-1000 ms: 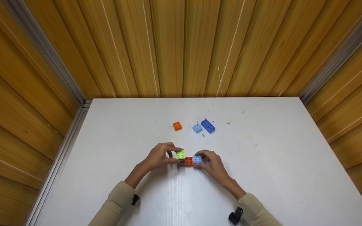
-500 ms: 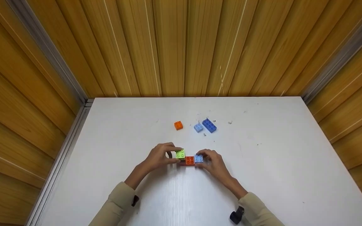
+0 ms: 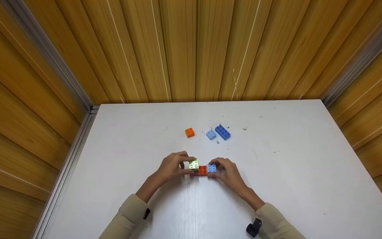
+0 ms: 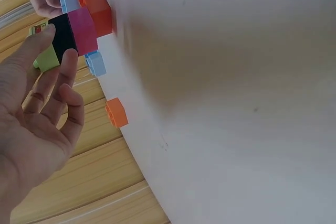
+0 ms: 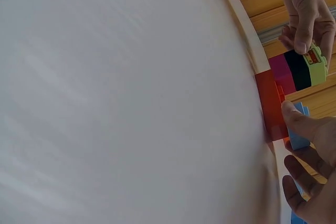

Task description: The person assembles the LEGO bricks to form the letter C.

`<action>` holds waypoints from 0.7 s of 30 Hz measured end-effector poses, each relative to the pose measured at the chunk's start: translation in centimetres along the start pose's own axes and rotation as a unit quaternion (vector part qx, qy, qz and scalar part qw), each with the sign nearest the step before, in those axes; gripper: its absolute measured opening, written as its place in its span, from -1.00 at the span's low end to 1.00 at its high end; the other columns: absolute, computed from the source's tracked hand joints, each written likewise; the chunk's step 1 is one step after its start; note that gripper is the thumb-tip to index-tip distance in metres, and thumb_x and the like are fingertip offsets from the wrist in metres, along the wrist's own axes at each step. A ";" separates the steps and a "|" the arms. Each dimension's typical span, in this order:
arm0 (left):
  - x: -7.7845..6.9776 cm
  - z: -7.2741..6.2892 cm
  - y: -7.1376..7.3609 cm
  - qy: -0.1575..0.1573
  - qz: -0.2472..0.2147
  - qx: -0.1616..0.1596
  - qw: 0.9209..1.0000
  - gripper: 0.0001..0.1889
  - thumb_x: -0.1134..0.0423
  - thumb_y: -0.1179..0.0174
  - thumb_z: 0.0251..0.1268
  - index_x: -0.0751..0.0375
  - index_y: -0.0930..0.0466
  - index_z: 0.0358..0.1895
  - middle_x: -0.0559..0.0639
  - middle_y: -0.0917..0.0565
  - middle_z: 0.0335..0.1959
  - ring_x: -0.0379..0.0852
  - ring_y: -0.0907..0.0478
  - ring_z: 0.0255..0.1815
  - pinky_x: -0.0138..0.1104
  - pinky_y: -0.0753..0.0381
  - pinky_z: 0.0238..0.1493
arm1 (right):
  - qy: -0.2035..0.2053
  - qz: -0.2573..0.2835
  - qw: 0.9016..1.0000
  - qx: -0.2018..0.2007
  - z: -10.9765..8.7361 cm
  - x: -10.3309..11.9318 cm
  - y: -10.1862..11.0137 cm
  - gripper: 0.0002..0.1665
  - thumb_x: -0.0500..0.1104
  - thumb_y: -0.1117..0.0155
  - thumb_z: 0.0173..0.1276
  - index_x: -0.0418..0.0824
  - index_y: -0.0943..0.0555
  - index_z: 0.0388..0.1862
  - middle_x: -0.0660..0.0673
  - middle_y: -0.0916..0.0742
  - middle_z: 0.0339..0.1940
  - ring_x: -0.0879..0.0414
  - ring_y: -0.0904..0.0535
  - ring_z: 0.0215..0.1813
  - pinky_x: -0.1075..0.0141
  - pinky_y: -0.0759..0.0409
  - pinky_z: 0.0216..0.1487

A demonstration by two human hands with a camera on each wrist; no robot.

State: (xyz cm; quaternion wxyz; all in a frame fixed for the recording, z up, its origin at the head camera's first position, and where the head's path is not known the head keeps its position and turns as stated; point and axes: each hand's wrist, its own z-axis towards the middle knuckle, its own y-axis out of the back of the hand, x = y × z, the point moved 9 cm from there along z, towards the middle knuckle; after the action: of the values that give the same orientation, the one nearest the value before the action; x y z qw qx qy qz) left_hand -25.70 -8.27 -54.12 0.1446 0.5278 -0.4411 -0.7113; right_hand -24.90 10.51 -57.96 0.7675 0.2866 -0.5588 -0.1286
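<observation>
A long red toy brick (image 5: 270,106) lies on the white table. On its left end stands a stack: a pink brick (image 4: 84,32), a black brick (image 4: 63,31) and a lime green brick (image 3: 194,164) with a printed side on top. My left hand (image 3: 172,167) pinches this stack at the black brick, thumb on one side and fingers on the other. At the red brick's right end, a light blue brick (image 3: 212,168) is pinched between the thumb and fingers of my right hand (image 3: 229,173). Red studs show between the two hands in the head view.
Beyond the hands lie an orange brick (image 3: 189,132), another light blue brick (image 3: 211,134) and a longer dark blue brick (image 3: 222,132). Small dark marks dot the table (image 3: 128,132) around them. Wood-look panels (image 3: 177,49) wall in the back and sides.
Both hands keep their grips and barely shift. The lime green brick's top catches more light now, and the whole head view has drifted slightly.
</observation>
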 end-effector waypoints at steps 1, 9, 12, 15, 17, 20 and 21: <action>-0.1 0.2 0.1 0.002 0.006 0.002 1.000 -0.55 0.13 -0.51 0.16 0.01 -0.75 0.16 0.00 -0.71 -0.22 -0.21 -0.53 -0.35 -0.43 -0.47 -0.30 | -0.002 0.000 1.000 0.001 0.1 0.0 0.1 -0.56 -0.15 -0.62 0.09 -0.07 -0.70 -0.02 -0.01 -0.80 -0.05 0.06 -0.62 -0.07 0.24 -0.61 0.01; -0.4 0.8 -0.1 0.015 0.031 0.001 0.999 -0.53 0.13 -0.57 0.07 0.00 -0.77 0.12 0.02 -0.71 -0.28 -0.28 -0.40 -0.42 -0.45 -0.38 -0.36 | -0.011 0.002 1.000 0.016 0.3 0.1 0.4 -0.55 -0.15 -0.61 0.10 -0.07 -0.70 0.00 0.00 -0.79 -0.03 0.05 -0.63 0.00 0.18 -0.63 0.10; -0.6 0.8 0.0 0.008 0.022 -0.008 1.000 -0.53 0.14 -0.56 0.08 0.03 -0.77 0.12 0.06 -0.71 -0.27 -0.27 -0.43 -0.42 -0.46 -0.38 -0.38 | -0.012 -0.003 1.000 0.017 0.3 0.1 0.5 -0.54 -0.15 -0.61 0.10 -0.07 -0.70 0.00 0.00 -0.79 -0.03 0.07 -0.62 0.00 0.20 -0.61 0.10; -0.6 0.7 -0.1 0.000 0.010 -0.009 1.000 -0.54 0.17 -0.55 0.09 0.06 -0.77 0.12 0.08 -0.71 -0.27 -0.19 -0.56 -0.40 -0.46 -0.42 -0.39 | -0.006 -0.015 1.000 0.014 0.4 0.3 0.6 -0.55 -0.14 -0.62 0.09 -0.08 -0.70 -0.01 -0.01 -0.79 -0.05 0.08 -0.62 -0.03 0.22 -0.61 0.05; -0.6 0.7 -0.2 -0.003 0.008 -0.005 1.000 -0.54 0.18 -0.55 0.11 0.07 -0.76 0.13 0.06 -0.71 -0.26 -0.11 -0.63 -0.36 -0.47 -0.45 -0.38 | -0.004 -0.022 1.000 0.014 0.4 0.4 0.5 -0.55 -0.13 -0.62 0.09 -0.09 -0.70 -0.02 -0.01 -0.80 -0.06 0.10 -0.61 -0.05 0.24 -0.61 0.03; -0.5 0.5 -0.3 -0.009 0.006 0.008 1.000 -0.54 0.16 -0.52 0.15 0.08 -0.74 0.16 0.02 -0.70 -0.21 -0.06 -0.67 -0.29 -0.46 -0.49 -0.32 | -0.005 -0.028 0.999 0.018 0.4 0.4 0.3 -0.56 -0.13 -0.62 0.10 -0.07 -0.69 -0.02 0.00 -0.80 -0.06 0.13 -0.60 -0.06 0.26 -0.60 0.02; -0.4 0.5 -0.3 -0.011 -0.001 0.014 1.000 -0.52 0.14 -0.52 0.16 0.08 -0.72 0.18 0.00 -0.70 -0.20 -0.07 -0.67 -0.28 -0.45 -0.50 -0.29 | -0.007 -0.028 0.999 0.019 0.3 0.4 0.3 -0.56 -0.13 -0.62 0.10 -0.06 -0.70 -0.02 0.01 -0.80 -0.06 0.14 -0.60 -0.06 0.26 -0.59 0.02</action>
State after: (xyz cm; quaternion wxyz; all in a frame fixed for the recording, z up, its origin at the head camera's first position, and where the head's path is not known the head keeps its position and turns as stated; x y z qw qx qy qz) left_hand -25.87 -7.54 -54.09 0.1322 0.5223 -0.4519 -0.7110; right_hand -25.14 10.48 -57.40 0.7545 0.3154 -0.5580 -0.1411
